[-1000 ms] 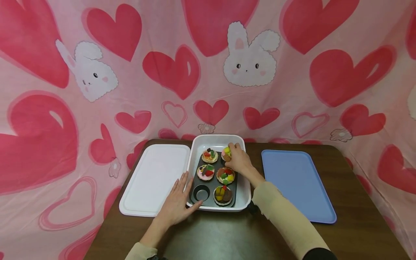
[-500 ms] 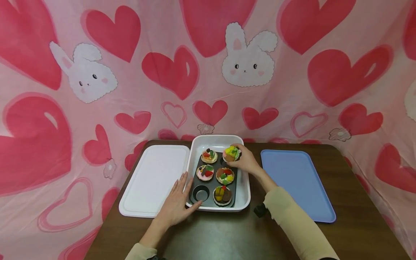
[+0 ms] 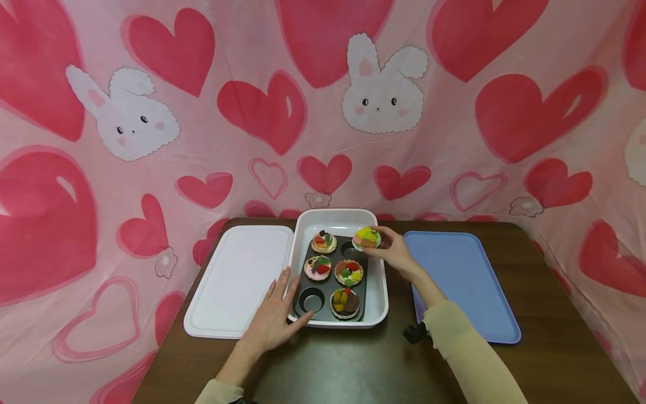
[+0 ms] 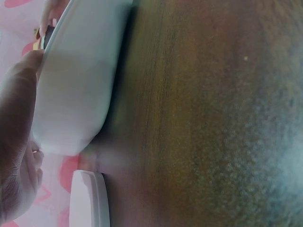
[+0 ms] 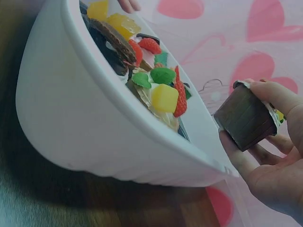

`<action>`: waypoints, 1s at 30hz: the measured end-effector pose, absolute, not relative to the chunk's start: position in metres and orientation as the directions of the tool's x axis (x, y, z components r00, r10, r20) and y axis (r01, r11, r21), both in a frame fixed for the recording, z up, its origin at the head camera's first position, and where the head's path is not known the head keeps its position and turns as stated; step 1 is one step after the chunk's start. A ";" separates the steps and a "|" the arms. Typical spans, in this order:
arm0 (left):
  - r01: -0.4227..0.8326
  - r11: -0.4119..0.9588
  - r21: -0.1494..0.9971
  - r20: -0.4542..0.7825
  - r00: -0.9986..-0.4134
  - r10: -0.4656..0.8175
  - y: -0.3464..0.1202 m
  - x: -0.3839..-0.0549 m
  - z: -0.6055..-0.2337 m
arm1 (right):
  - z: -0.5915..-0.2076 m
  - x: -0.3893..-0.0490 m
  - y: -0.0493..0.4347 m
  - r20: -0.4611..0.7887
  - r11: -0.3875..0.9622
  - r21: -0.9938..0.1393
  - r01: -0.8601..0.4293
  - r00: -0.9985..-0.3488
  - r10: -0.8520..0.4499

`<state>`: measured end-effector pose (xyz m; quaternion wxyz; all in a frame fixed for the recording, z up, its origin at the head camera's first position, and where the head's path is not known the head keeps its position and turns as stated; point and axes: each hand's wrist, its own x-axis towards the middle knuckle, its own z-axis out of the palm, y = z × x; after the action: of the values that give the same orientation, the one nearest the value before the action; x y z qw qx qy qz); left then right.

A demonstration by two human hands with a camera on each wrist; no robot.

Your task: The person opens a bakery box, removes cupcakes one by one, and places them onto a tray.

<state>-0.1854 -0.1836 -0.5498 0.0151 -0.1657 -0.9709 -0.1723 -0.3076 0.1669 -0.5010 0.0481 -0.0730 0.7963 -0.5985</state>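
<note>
In the head view my right hand (image 3: 398, 255) grips a cupcake (image 3: 366, 238) topped with yellow, green and brown pieces, lifted above the far right of a dark muffin pan (image 3: 328, 285). The right wrist view shows the cupcake's dark cup (image 5: 246, 116) between thumb and fingers, above the white basin's rim. Several fruit-topped cupcakes, one with red and green pieces (image 3: 349, 273), sit in the pan's cups. Its near left cup (image 3: 311, 300) and far right cup hold nothing. With fingers spread, my left hand (image 3: 275, 317) rests on the near left rim of the white basin (image 3: 379, 314) around the pan.
A white tray (image 3: 237, 280) lies left of the basin and a blue tray (image 3: 464, 286) to its right. All stand on a dark wooden table (image 3: 343, 365). Behind it hangs a pink cloth (image 3: 323, 129) with hearts and rabbits.
My right hand has lifted the cupcake out of the far right cup and carried it a little to the right. The left hand has stayed on the basin rim.
</note>
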 end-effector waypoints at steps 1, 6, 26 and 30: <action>0.328 0.885 0.329 0.090 -0.944 0.317 -0.184 -0.185 -0.550 | -0.501 -0.307 0.170 0.008 0.263 -0.963 -0.055 -0.984 -0.177; 0.334 0.884 0.326 0.102 -0.943 0.318 -0.183 -0.185 -0.550 | -0.501 -0.303 0.185 0.019 0.219 -0.974 -0.058 -0.984 -0.175; 0.334 0.886 0.321 0.119 -0.942 0.312 -0.183 -0.185 -0.554 | -0.505 -0.292 0.242 0.040 0.146 -0.988 -0.049 -0.997 -0.064; 0.331 0.886 0.326 0.112 -0.944 0.311 -0.183 -0.185 -0.556 | -0.508 -0.291 0.256 0.031 0.155 -0.987 -0.038 -0.998 -0.048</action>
<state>-0.1854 -0.1831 -0.5556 0.0284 -0.1653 -0.9705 -0.1729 -0.2915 0.2557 -0.5076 0.0039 -0.0285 0.7601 -0.6492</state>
